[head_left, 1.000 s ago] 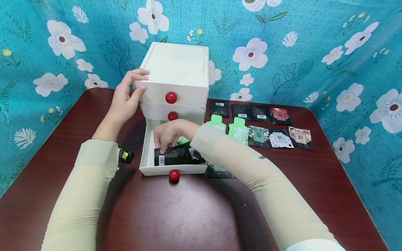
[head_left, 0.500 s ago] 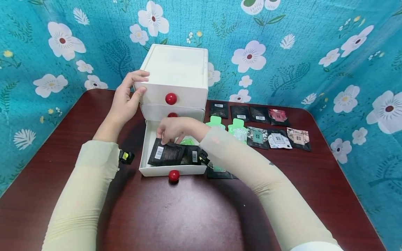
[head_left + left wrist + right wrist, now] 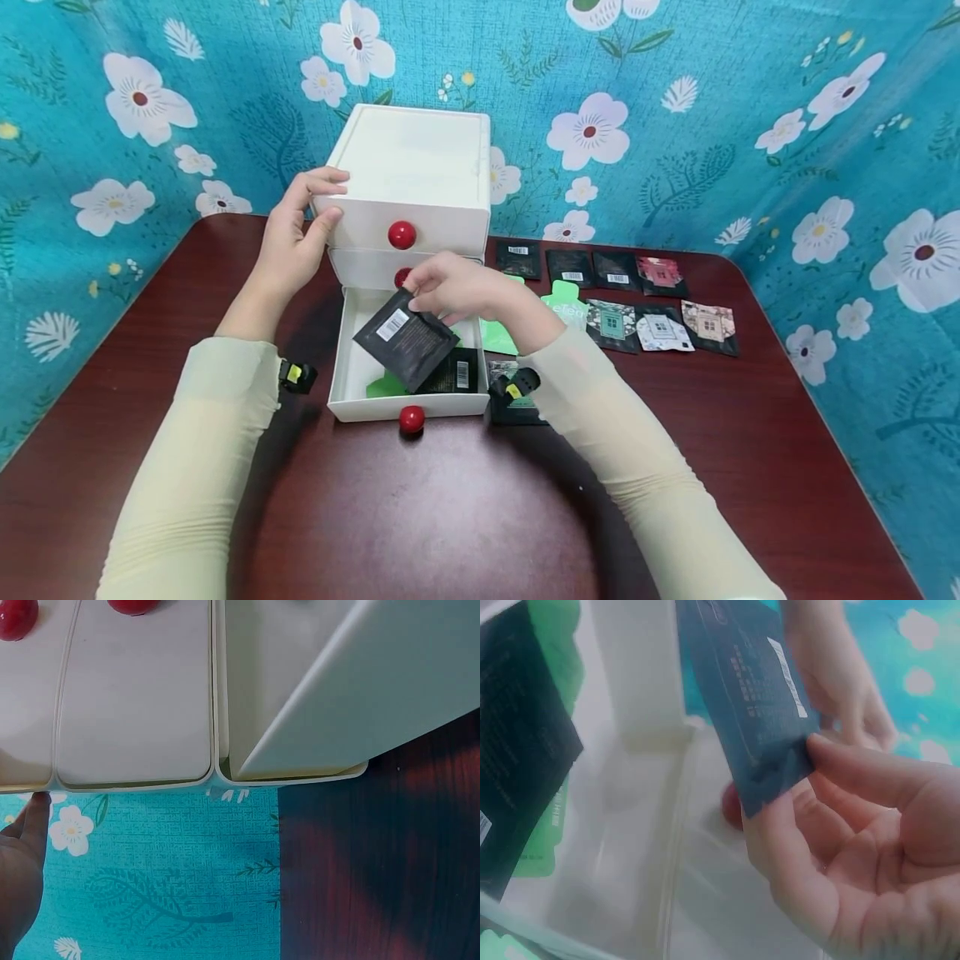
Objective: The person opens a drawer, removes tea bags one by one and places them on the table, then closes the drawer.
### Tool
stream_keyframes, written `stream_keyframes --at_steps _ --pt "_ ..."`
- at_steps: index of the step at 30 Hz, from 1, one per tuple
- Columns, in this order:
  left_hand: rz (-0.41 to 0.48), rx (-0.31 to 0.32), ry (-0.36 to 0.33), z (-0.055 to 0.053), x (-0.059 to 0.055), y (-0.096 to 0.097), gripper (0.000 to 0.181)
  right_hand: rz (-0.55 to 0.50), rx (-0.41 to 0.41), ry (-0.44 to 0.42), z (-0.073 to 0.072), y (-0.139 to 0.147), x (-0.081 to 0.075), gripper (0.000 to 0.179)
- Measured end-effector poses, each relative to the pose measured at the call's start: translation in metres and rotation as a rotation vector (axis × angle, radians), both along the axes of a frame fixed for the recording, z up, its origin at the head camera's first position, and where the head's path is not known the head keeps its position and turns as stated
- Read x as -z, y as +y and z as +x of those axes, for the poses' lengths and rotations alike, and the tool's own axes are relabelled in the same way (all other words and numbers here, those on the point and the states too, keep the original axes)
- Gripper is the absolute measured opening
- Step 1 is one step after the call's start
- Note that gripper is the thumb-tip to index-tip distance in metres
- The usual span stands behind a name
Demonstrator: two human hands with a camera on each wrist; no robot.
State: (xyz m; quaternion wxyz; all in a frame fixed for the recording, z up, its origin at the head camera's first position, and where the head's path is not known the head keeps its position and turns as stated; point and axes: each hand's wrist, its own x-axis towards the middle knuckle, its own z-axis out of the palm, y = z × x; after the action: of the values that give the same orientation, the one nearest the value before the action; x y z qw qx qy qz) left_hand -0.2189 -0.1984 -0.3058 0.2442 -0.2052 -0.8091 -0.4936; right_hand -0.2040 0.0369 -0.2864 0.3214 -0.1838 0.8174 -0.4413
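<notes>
My right hand (image 3: pixel 480 292) pinches a black sachet (image 3: pixel 405 342) by its upper edge, between thumb and fingers. The sachet hangs tilted over the pulled-out bottom drawer (image 3: pixel 442 407), its barcode label facing up. Close by in the right wrist view, thumb and fingers of the right hand (image 3: pixel 855 855) hold one corner of it. Inside the drawer lie another black sachet (image 3: pixel 465 371) and a green packet (image 3: pixel 386 386). My left hand (image 3: pixel 292 237) grips the upper left corner of the white drawer cabinet (image 3: pixel 412 154), fingers on top and thumb at the front.
To the cabinet's right, several flat sachets lie in rows, including black ones (image 3: pixel 517 258), a red one (image 3: pixel 662 275) and a green bottle-shaped packet (image 3: pixel 566 304). Red knobs (image 3: pixel 412 419) stick out from the drawer fronts. A flowered blue cloth (image 3: pixel 600 75) hangs behind the dark table (image 3: pixel 420 517).
My right hand has lifted the black sachet up from the drawer and moved slightly right, uncovering the green packet beneath. The left hand keeps its place on the cabinet.
</notes>
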Motion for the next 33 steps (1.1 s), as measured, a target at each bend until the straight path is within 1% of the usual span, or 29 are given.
stream_keyframes --at_steps 2,9,13,17,23,28,31,33 --pt "0.004 0.004 0.001 0.000 -0.001 0.000 0.023 -0.041 0.034 -0.001 0.002 0.010 -0.001 0.015" --pt "0.025 0.010 -0.008 0.000 0.000 0.001 0.024 -0.179 0.181 0.012 0.012 0.050 0.007 0.014" --pt "0.031 0.017 0.005 0.000 0.001 0.002 0.023 -0.257 0.272 -0.002 0.020 0.073 0.012 0.014" --pt "0.038 0.014 0.013 -0.001 0.001 0.002 0.023 -0.325 0.344 -0.020 0.025 0.096 0.020 0.012" --pt "0.037 0.017 0.034 -0.002 0.002 0.003 0.023 -0.373 0.431 0.000 0.031 0.133 0.031 0.014" --pt "0.042 0.018 0.043 -0.002 0.002 0.003 0.023 -0.413 0.518 0.007 0.038 0.166 0.032 0.008" --pt "0.043 0.014 0.039 -0.002 0.002 0.003 0.022 -0.416 0.569 0.004 0.043 0.186 0.030 0.006" --pt "0.040 0.014 0.038 -0.002 0.002 0.003 0.022 -0.400 0.606 0.001 0.047 0.199 0.031 0.006"
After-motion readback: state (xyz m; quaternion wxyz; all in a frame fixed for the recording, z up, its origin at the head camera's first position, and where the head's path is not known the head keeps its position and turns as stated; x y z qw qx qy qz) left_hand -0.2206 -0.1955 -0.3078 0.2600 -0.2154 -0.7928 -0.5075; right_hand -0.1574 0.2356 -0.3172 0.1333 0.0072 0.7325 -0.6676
